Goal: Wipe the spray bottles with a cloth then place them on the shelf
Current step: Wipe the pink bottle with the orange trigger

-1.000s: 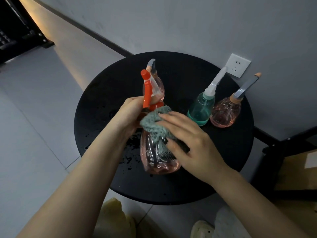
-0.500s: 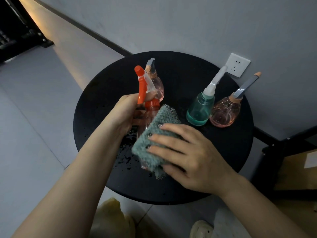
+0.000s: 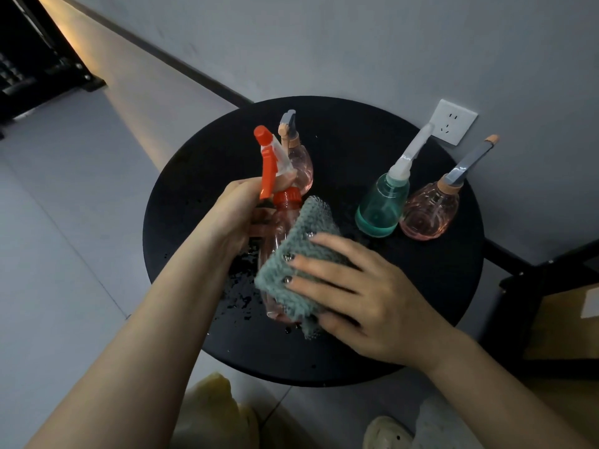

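Behind the work, a small pink bottle [image 3: 299, 163] stands partly hidden by the orange trigger of the pink spray bottle [image 3: 275, 222], while a teal bottle [image 3: 381, 207] and a round pink bottle [image 3: 429, 212] stand side by side near the far right rim of the round black table [image 3: 405, 303]. The left hand [image 3: 236, 215] grips the held bottle's neck above the tabletop; the right hand [image 3: 363, 296] presses a grey-green cloth [image 3: 291, 267] against its body, fingers spread and curving over it. Compared with half a second ago, the cloth covers much the same stretch of the body. Water droplets [image 3: 241, 296] speckle the table. A white wall socket [image 3: 452, 121] sits on the grey wall; the floor is pale tile.
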`<state>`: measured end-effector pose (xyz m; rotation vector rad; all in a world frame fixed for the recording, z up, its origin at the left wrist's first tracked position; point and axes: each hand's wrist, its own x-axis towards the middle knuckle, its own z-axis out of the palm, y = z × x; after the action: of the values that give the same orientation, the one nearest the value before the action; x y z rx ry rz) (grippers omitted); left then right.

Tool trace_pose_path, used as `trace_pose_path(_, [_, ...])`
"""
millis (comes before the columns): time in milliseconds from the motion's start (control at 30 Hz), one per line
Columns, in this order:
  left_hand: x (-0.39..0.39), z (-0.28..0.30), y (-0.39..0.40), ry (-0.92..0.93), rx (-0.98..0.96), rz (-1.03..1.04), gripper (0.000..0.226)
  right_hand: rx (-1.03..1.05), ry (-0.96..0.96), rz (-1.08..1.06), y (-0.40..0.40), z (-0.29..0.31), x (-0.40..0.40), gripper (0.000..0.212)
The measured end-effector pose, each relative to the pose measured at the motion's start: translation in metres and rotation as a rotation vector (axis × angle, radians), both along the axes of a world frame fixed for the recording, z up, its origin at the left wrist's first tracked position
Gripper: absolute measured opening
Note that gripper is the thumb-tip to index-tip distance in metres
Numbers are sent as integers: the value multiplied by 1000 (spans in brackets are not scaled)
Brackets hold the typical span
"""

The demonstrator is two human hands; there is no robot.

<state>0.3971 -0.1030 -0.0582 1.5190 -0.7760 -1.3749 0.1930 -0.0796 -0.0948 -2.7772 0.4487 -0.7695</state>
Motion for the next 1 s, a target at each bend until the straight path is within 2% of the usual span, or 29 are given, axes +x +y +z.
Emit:
trace_pose_path(233, [9,2,-2,32,-5,90,21,104,-34,-38,11,-15,-16,45])
trace_pose_path(367, [5,6,0,83,-35,82,22,126,-49,-55,9,-20,-12,60])
trace_pose_path(433, [3,6,1,127,-65,72,16,223,-108,-78,7,-21,-8,68])
trace_pose_path(533, [0,7,2,200,-128,81,12,330,-180,-101,5,-21,-4,67])
trace_pose_path(633, [-7,8,4,205,-134,85,17,146,-156,-123,3,-23,-6,66])
trace_pose_path(833, [-17,7,7,195,-57,62,55,-120,-162,-187,0,-17,-8,50])
trace_pose_path(1000, [-26,6,13,119,-41,113,47,-185,-94,-215,-2,-15,-8,49])
